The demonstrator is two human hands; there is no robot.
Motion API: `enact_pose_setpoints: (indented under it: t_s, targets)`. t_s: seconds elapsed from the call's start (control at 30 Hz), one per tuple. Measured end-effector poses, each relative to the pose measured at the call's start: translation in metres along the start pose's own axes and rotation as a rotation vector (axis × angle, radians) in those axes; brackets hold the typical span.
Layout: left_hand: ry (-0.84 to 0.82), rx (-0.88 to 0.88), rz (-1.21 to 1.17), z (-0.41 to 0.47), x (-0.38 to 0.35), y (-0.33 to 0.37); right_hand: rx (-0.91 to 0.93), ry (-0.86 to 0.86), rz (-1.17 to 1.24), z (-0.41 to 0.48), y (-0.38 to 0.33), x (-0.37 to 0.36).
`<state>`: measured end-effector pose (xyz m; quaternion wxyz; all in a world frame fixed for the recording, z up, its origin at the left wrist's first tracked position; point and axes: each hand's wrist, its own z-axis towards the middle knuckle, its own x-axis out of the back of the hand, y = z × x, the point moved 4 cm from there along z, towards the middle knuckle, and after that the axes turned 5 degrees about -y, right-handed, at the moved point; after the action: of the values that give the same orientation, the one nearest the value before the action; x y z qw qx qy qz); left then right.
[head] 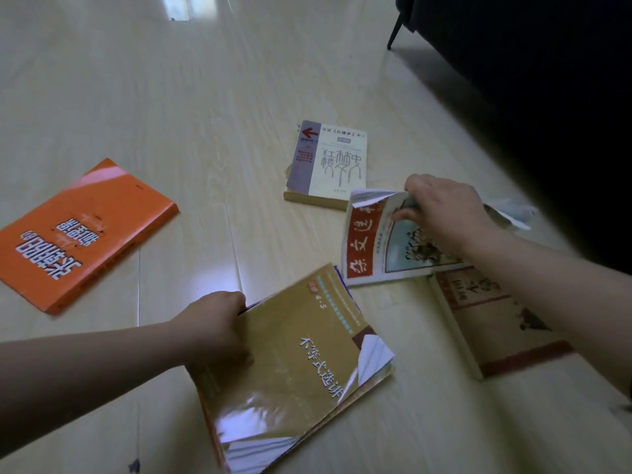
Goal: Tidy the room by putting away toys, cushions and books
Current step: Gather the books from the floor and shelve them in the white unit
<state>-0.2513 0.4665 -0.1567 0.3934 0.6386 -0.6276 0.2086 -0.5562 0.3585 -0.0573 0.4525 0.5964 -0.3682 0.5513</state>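
Note:
Several books lie scattered on a pale wooden floor [191, 138]. My left hand [213, 325] grips the left edge of a tan book [294, 367] with a glossy cover, which sits on top of other thin books. My right hand [444, 213] pinches the top edge of a white book with a red spine strip [367, 248], lifting its cover corner. A brown-and-red book [492, 323] lies partly under my right forearm. An orange book [82, 230] lies at the left. Behind the white one sits a cream and grey book [330, 162].
A dark piece of furniture [533, 80] with a thin black leg [395, 29] fills the upper right. Crumpled white paper [516, 213] lies by its base. A small dark scrap [135, 465] sits on the floor near the bottom left.

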Motion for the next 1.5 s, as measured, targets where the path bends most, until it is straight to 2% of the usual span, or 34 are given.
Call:
enact_pose_setpoints:
  t_s: [0.1, 0.23, 0.37, 0.53, 0.6, 0.83, 1.03, 1.27, 1.37, 1.43, 1.5]
  targets:
    - [0.002, 0.020, -0.089, -0.004, 0.000, -0.005, -0.079, 0.093, 0.045, -0.007, 0.005, 0.015]
    - [-0.006, 0.008, -0.076, -0.008, 0.003, 0.001, -0.187, 0.138, 0.186, -0.009, -0.004, 0.027]
    - [-0.008, -0.013, -0.048, -0.011, 0.005, 0.006, -0.325, 0.015, 0.249, -0.009, -0.020, 0.009]
    - [-0.040, -0.043, -0.098, -0.014, 0.004, 0.005, -0.705, -0.123, 0.395, -0.037, 0.016, -0.031]
    - [-0.045, -0.046, -0.137, -0.014, 0.005, 0.001, -0.794, -0.167, 0.463, -0.056, 0.032, -0.045]
    - [-0.096, -0.084, -0.250, -0.002, 0.014, 0.010, -0.762, -0.302, 0.593, -0.078, 0.018, -0.074]
    - [-0.169, -0.168, -0.062, 0.002, 0.005, 0.016, -0.809, -0.326, 0.720, -0.080, -0.012, -0.085]
    - [-0.230, -0.111, 0.008, -0.005, 0.010, -0.007, -0.821, -0.367, 0.897, -0.080, -0.064, -0.100]
    - [-0.229, -0.116, -0.028, -0.008, 0.014, -0.007, -0.823, -0.468, 0.986, -0.086, -0.075, -0.110]
    - [-0.221, -0.110, -0.103, -0.010, 0.015, -0.005, -0.776, -0.544, 0.911, -0.090, -0.075, -0.109]
    - [-0.206, -0.087, -0.237, -0.012, 0.016, -0.004, -0.713, -0.519, 0.751, -0.093, -0.067, -0.102]
